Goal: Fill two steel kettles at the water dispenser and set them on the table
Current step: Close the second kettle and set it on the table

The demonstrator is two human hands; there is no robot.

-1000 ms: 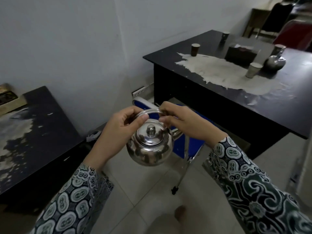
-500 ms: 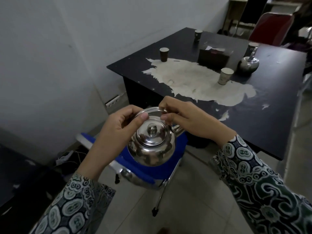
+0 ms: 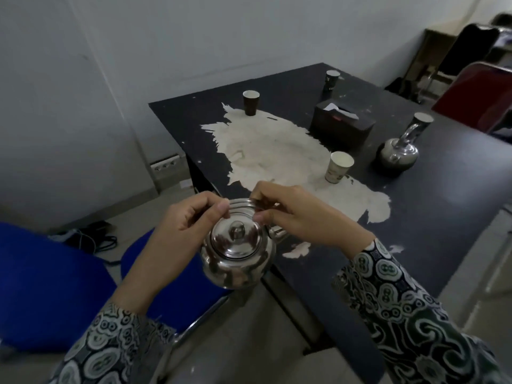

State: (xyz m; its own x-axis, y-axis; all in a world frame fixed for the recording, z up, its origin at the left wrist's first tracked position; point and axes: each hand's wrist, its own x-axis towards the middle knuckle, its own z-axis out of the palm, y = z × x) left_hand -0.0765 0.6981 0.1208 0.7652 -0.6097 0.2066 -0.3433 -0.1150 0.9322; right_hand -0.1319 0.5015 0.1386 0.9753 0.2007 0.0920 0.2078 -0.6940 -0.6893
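On the left we see the blue chair (image 3: 50, 284) close beside us, its seat partly under our arms. Our left hand (image 3: 182, 231) curls round the wire handle of the steel kettle (image 3: 238, 256), thumb pinching on top; our right hand (image 3: 302, 217) pinches the same handle from the other side. The kettle hangs lidded and upright in the air, just short of the near edge of the table (image 3: 443, 217). To set it down well, we judge that we should keep it level, lift it clear of the edge, and lower it onto bare top. Further right stand a white paper cup (image 3: 338, 167), a dark cup (image 3: 251, 102), a tissue box (image 3: 342, 126) and the second kettle (image 3: 399, 153), already on the table; the white cup lies nearest our path.
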